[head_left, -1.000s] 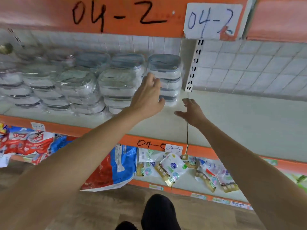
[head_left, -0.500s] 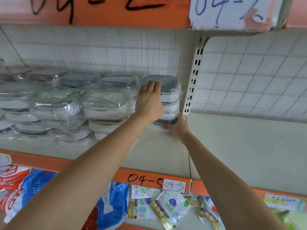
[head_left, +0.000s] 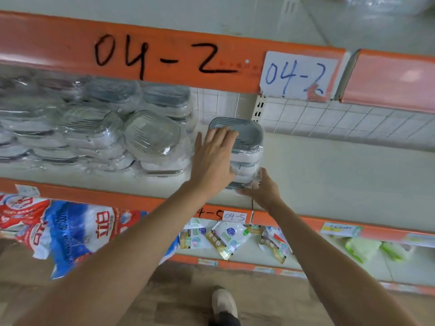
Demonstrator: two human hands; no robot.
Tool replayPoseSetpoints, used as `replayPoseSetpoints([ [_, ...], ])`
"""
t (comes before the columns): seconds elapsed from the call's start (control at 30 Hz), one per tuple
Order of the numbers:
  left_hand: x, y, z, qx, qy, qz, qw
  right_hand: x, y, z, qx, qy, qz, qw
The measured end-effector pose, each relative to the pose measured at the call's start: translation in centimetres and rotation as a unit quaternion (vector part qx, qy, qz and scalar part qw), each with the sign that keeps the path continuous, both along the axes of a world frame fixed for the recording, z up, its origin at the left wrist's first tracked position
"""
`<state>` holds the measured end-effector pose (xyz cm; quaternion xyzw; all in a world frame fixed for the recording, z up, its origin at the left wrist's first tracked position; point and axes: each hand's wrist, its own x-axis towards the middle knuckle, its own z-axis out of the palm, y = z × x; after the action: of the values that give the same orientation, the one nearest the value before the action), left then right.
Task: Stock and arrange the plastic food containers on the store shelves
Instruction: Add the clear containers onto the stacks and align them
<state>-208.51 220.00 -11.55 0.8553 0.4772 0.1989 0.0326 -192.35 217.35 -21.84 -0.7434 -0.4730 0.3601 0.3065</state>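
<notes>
A plastic-wrapped stack of clear food containers with a grey lid stands on the pale shelf, right of the other wrapped stacks. My left hand lies flat against its top and left side, fingers straight on the lid. At the stack's bottom front corner, my right hand holds it, thumb up the side and fingers tucked under the wrap. Behind the stack I see bare tiled wall.
An orange shelf edge marked 04-2 hangs just above. A slotted upright stands behind the stack; the shelf runs on to its right. Below lie large printed bags and small packets. My shoe shows on the wooden floor.
Both hands closed in on the rightmost stack, and it has come forward out of the back row toward the shelf's front. My view has tilted upward.
</notes>
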Motion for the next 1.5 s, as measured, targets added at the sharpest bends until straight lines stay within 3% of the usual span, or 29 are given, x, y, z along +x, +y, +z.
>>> replayPoseSetpoints([
  [0.3,-0.7,-2.3,0.6,-0.024,-0.017,-0.06,0.998,0.5,-4.2,2.4,-0.056,-0.005,0.004,0.998],
  [0.5,-1.0,-2.3,1.2,-0.03,-0.069,-0.096,0.993,1.0,-6.2,6.0,0.023,0.012,-0.009,1.0],
  [0.63,-0.4,-2.6,2.0,-0.033,-0.073,-0.13,0.988,1.7,-7.0,9.2,0.06,-0.024,0.026,0.998],
  [0.87,-0.8,-2.9,2.8,-0.042,-0.073,-0.144,0.986,0.9,-5.3,13.1,0.119,-0.236,0.133,0.955],
  [1.03,-1.2,-3.2,2.1,-0.103,-0.1,-0.028,0.989,0.4,-4.1,13.7,0.081,-0.313,0.134,0.937],
  [1.2,-1.4,-2.2,1.5,-0.23,-0.001,-0.012,0.973,0.4,-4.6,14.0,0.052,-0.319,0.128,0.938],
  [1.37,-0.1,-1.7,1.4,-0.173,0.122,-0.081,0.974,1.9,-7.8,13.3,0.045,-0.222,0.092,0.97],
  [1.5,1.9,-1.2,1.3,-0.159,0.213,-0.108,0.958,3.6,-10.2,12.4,0.022,-0.231,0.101,0.967],
])
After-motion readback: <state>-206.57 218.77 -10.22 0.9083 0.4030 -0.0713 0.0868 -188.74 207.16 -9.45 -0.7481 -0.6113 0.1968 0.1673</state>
